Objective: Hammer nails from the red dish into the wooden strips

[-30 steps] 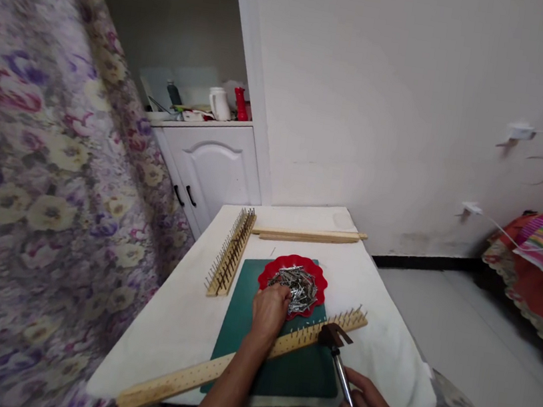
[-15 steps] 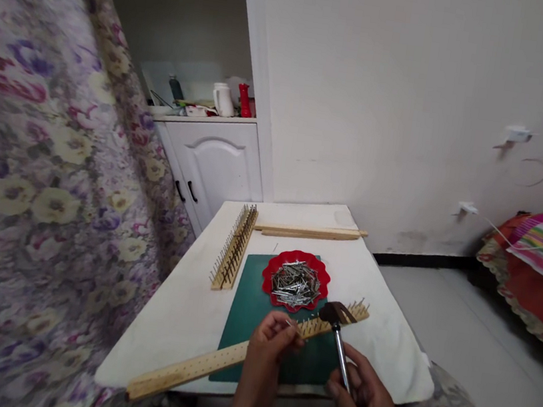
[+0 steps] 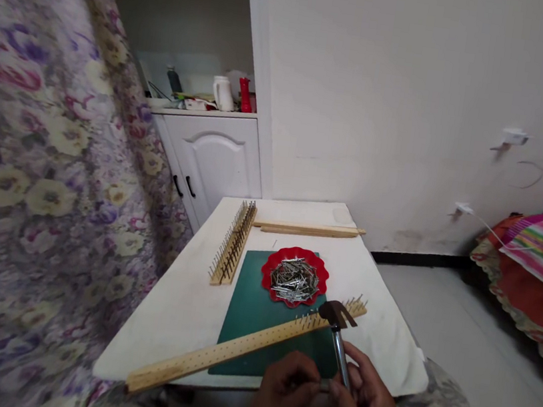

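Observation:
My right hand [image 3: 369,406] is closed around the handle of a claw hammer [image 3: 340,354], its dark head raised over the right part of a wooden strip [image 3: 246,343]. The strip lies slantwise across a green mat [image 3: 252,288]; rows of small holes run along it, and several nails stand upright at its right end. My left hand [image 3: 286,391] is in a pinch at the table's front edge, close to the right thumb. A nail [image 3: 324,386] seems to be between its fingertips, mostly hidden. Beyond the strip sits a red scalloped bowl [image 3: 267,277] full of loose nails [image 3: 295,281].
At the table's left stand wooden strips [image 3: 234,245] densely set with upright nails. Bare wooden sticks [image 3: 308,230] lie along the back, and one loose nail [image 3: 274,243] is near them. A floral curtain [image 3: 64,168] hangs at left; a white cabinet [image 3: 221,163] stands behind.
My left hand has drawn back from the strip toward my right hand, uncovering the middle of the strip. The hammer stays in my right hand, nearly unmoved.

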A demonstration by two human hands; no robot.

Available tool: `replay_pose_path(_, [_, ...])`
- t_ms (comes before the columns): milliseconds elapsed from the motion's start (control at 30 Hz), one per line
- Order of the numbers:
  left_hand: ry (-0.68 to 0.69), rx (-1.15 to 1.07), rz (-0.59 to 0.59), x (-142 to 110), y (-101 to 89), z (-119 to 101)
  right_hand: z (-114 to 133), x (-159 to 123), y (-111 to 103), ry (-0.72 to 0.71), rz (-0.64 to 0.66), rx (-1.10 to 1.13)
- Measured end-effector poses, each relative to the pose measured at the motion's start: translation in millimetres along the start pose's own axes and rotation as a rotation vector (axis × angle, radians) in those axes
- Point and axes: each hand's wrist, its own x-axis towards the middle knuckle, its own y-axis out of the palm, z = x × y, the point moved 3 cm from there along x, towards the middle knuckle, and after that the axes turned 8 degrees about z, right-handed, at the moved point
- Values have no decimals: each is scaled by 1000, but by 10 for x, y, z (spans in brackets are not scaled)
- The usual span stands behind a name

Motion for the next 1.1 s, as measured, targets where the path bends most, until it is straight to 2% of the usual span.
replay_pose_path(100, [121,420,0,-65,17,-150,-3,-7,-23,-45,-31,-51])
replay_pose_path(200, [155,601,52,-79,68,-220,-4,-10,-46,-18,18,-109])
replay_pose_path(267, [150,605,53,-48,32,-199,11,-15,-60,-7,57,-110])
replay_pose_path(300, [135,593,16,-19,-22,-172,20,-19,-68,-6,63,-95])
replay_pose_path(433, [-10,560,-266,148,-359,-20,25,-29,-102,5,23,8])
replay_pose_path(500, [-57,549,-316,242,-467,37,-6,-28,-125,26,2,31])
replay_pose_path(667, [-34,579,-308,405,-477,68,-103,-17,-161,69,66,56])
replay_pose_path(800, [-19,613,-296,444,-437,77,-88,-15,-164,42,8,70])
replay_pose_path(933, [-18,620,-293,449,-436,79,-66,-20,-123,84,-1,56])
replay_pose_path(1100, [-8,639,-270,445,-432,62,-50,-20,-108,66,-18,57])
